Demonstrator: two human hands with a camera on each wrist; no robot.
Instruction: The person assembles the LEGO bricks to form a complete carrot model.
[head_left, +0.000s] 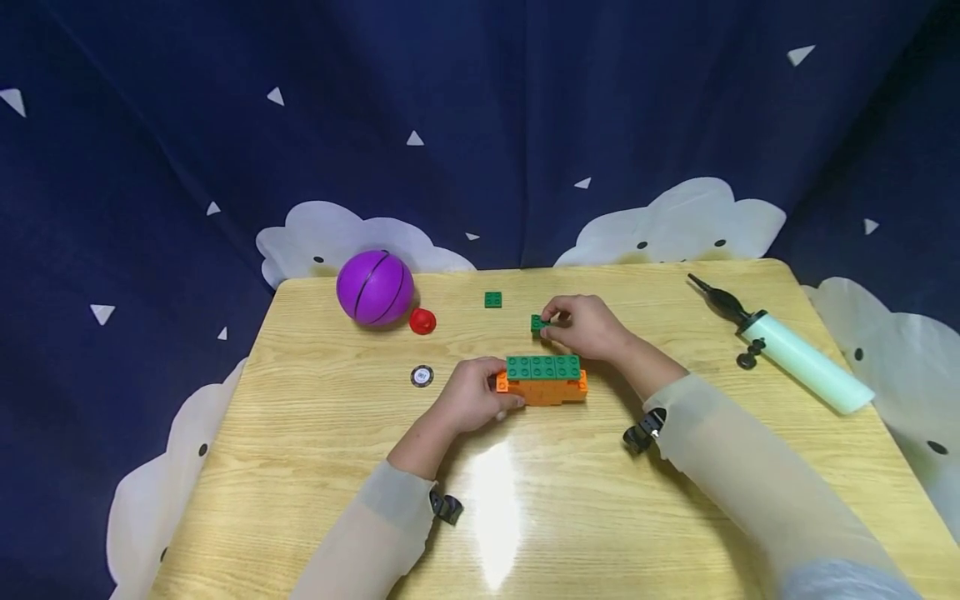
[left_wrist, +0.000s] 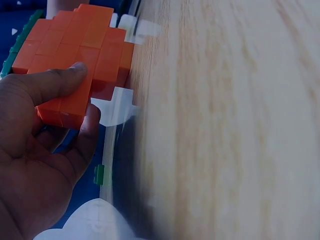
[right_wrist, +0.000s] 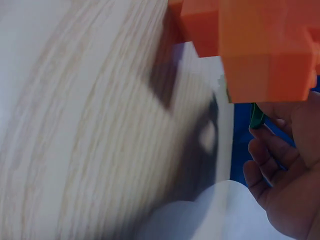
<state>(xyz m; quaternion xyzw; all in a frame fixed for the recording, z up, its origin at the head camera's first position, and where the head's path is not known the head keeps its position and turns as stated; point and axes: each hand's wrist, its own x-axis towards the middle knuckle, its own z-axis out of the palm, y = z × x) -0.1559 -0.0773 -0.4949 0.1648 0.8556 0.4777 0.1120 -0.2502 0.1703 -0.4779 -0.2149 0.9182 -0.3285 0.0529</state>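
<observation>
My left hand [head_left: 474, 394] grips the left end of an orange block build [head_left: 542, 392], thumb on its near face, as the left wrist view also shows. Along the top of the build runs a row of green studded bricks [head_left: 543, 367]. Just behind it, my right hand [head_left: 588, 326] pinches a small green brick [head_left: 537, 324] between thumb and fingers. In the right wrist view the orange build hides part of that brick [right_wrist: 256, 116]. Another green brick [head_left: 492, 300] lies farther back on the table.
A purple ball [head_left: 375, 287] sits at the back left, beside a small red hat-shaped piece [head_left: 422, 322]. A round black-and-white chip [head_left: 422, 376] lies left of my left hand. On the right rests a pump [head_left: 806, 358] with a black nozzle. A dark curtain [head_left: 480, 125] hangs behind the table.
</observation>
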